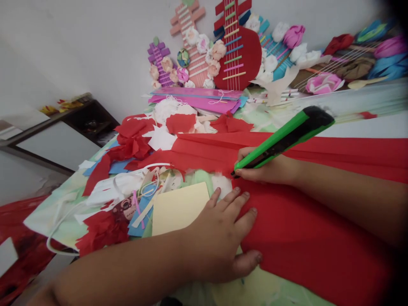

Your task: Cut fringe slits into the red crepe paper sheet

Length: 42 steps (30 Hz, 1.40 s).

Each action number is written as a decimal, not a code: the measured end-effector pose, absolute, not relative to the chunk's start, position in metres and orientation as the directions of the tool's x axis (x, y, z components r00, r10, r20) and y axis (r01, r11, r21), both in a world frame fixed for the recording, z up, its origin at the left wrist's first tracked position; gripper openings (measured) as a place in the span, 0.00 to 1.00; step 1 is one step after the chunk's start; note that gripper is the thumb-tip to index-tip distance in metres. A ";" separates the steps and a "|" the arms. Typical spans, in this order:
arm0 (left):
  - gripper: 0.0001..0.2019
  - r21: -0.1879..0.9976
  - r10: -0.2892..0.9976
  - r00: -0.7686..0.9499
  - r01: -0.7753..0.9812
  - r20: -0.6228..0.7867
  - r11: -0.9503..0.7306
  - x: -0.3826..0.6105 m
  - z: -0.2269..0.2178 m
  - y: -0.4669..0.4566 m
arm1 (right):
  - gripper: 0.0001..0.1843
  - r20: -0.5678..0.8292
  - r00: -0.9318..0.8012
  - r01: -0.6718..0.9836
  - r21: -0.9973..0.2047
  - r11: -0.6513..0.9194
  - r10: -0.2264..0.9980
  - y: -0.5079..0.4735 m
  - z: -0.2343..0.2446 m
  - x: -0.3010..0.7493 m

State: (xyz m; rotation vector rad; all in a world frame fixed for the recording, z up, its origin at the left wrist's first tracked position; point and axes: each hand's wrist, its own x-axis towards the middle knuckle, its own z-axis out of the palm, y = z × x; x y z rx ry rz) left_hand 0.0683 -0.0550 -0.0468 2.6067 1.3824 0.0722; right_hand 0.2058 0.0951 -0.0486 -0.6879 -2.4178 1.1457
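A green and black utility knife [280, 138] slants up out of my right hand [266, 169], which is closed around its lower end. Its dark tip points down at the edge of the red crepe paper [306, 225]. Just left of that tip, the edge of the upper red layer is ragged. My left hand [223, 229] lies flat with fingers spread, its fingertips and thumb on the left edge of the red sheet. Beside its wrist sits a cream paper square [178, 208]. Whether a blade is out cannot be made out.
Red paper scraps [134, 144], a white cord [60, 216] and blue paper pieces [135, 225] clutter the left side. Along the wall stand several decorated paper guitars, one of them red [248, 55]. A dark-framed cabinet [54, 144] is beyond the table.
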 end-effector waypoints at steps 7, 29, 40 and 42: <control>0.30 0.181 0.823 0.566 0.814 -0.034 -0.552 0.069 -0.049 -0.055 | 0.09 0.098 -0.871 0.244 -0.765 0.596 0.482 0.097 -0.048 0.204; 0.30 0.182 0.823 0.566 0.814 -0.039 -0.551 0.069 -0.047 -0.054 | 0.11 0.060 -0.879 0.276 -0.743 0.609 0.472 0.101 -0.049 0.207; 0.30 0.187 0.827 0.560 0.819 -0.053 -0.543 0.069 -0.047 -0.054 | 0.12 0.092 -0.844 0.267 -0.782 0.563 0.528 0.105 -0.049 0.217; 0.30 0.186 0.826 0.562 0.817 -0.050 -0.545 0.069 -0.048 -0.053 | 0.12 0.092 -0.833 0.273 -0.788 0.551 0.545 0.105 -0.049 0.216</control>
